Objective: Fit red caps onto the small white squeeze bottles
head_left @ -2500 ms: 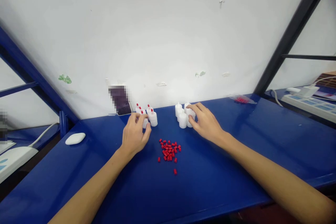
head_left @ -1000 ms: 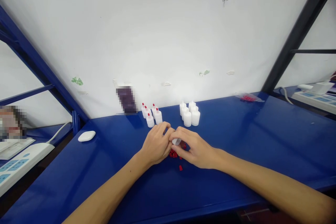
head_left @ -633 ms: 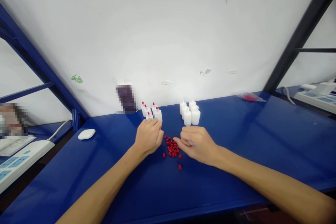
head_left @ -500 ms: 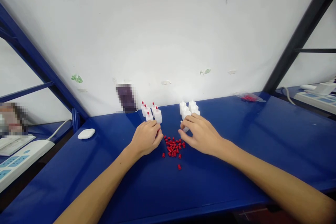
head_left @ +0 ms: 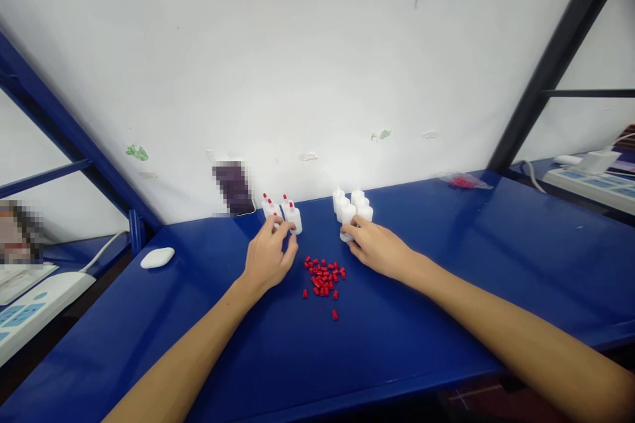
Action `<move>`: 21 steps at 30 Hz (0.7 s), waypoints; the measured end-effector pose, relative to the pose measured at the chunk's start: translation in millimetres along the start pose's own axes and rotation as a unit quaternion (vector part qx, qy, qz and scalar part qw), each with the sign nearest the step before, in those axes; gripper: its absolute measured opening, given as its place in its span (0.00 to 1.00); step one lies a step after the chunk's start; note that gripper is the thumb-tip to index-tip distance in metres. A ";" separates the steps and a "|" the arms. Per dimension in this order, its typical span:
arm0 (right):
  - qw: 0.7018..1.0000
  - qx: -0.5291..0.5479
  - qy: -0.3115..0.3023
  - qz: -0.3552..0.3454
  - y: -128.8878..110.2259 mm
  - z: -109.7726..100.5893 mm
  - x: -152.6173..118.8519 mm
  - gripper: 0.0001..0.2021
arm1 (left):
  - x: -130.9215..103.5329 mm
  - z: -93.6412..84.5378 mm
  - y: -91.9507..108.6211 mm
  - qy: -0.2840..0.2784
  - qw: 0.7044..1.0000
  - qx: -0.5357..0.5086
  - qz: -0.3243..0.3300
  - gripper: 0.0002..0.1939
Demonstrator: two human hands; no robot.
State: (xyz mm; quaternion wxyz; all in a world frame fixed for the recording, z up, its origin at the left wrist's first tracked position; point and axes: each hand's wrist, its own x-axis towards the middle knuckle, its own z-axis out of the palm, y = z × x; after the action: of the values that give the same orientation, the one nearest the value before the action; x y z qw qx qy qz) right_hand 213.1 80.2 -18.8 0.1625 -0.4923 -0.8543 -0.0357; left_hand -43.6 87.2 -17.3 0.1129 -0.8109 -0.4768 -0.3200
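My right hand (head_left: 380,244) has its fingers closed around the nearest white squeeze bottle (head_left: 348,213), which stands upright in front of several other uncapped white bottles (head_left: 358,197). Over on the left, my left hand (head_left: 270,254) is held with thumb and fingers apart, just in front of several white bottles (head_left: 294,218) with red tips. Its fingertips overlap those bottles, and I cannot tell whether they touch. Between the hands, a loose pile of small red caps (head_left: 325,277) lies on the blue table (head_left: 397,337). A single red cap (head_left: 335,314) sits closer to me.
A clear bag of red caps (head_left: 464,181) lies at the back right. To the left are a white rounded case (head_left: 157,258) and a white power strip (head_left: 37,314). A phone-like dark object (head_left: 234,188), blurred out, leans on the wall.
My left hand has opened its fingers and shifted slightly toward the capped bottles. My right hand has closed on the front white bottle, which now stands upright. The view has shifted slightly.
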 end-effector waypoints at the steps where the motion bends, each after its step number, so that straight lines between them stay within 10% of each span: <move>1: 1.000 0.001 0.000 0.000 1.2 -0.4 0.3 0.09 | 0.4 0.3 -1.7 0.024 0.999 0.016 -0.029 0.11; 13: 0.986 0.138 0.083 -0.051 -19.3 -17.2 -5.4 0.02 | 3.0 9.3 -19.6 0.037 0.998 0.017 -0.057 0.16; 21: 0.946 0.254 0.187 -0.076 -38.9 -16.7 -11.7 0.09 | -2.6 4.1 3.4 0.180 0.972 -0.085 0.122 0.16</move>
State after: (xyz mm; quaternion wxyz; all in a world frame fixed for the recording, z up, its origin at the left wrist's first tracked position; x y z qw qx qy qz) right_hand 189.5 46.8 -2.8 0.4358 -0.3532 -0.8241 0.0786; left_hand -39.9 85.6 -21.7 0.1658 -0.7984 -0.3172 -0.4842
